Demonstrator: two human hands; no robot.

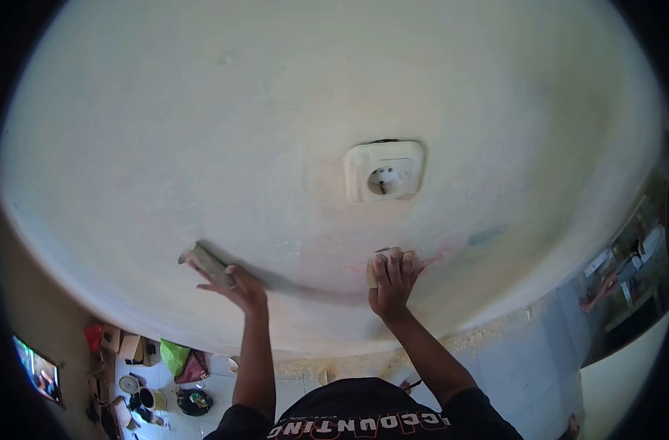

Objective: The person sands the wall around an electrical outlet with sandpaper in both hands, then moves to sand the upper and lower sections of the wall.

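Black shirt (364, 414) bottom centre. Both arms raised to wall (202, 132). Left hand (237, 287) curled tight around grey tool (202, 258), centre left. Right hand (393, 284), fingers together, clamps sandpaper (371, 273) against wall below socket (384, 171).

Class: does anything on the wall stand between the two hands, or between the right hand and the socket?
Nothing visible does. The left hand holds a scraper against the wall; the right hand presses a pad to it. Only bare wall lies between them and up to the socket.
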